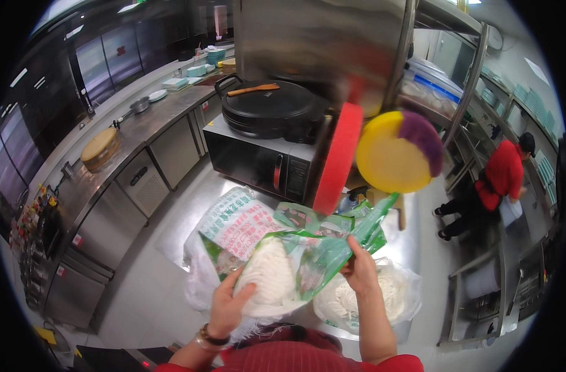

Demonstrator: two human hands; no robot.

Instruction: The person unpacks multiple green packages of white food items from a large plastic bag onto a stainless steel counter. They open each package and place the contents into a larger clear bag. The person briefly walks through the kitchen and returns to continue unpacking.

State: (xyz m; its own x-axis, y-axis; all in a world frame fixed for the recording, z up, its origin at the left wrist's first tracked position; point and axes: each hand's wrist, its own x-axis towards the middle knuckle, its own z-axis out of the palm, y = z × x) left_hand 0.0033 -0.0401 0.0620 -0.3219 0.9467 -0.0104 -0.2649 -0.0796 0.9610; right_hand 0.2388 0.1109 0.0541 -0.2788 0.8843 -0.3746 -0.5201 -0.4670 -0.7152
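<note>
My left hand (231,297) grips a ridged white bundle (270,272), apparently noodles, with the thumb on its front. A green printed plastic bag (327,260) lies against the right side of the bundle. Its gathered upper part is pinched by my right hand (361,269). Beneath my right forearm, loose white noodles (345,297) lie in a clear plastic bag (410,286). Behind my left hand rests a white woven sack (241,216) bearing writing. Another green printed packet (306,218) lies at the sack's right.
The steel table (408,242) carries a microwave (245,162) with a black electric griddle (273,104) on top. A blurred red object (338,158) and a round yellow-purple one (394,153) rise at the back. A person in red (503,172) stands by the right shelves.
</note>
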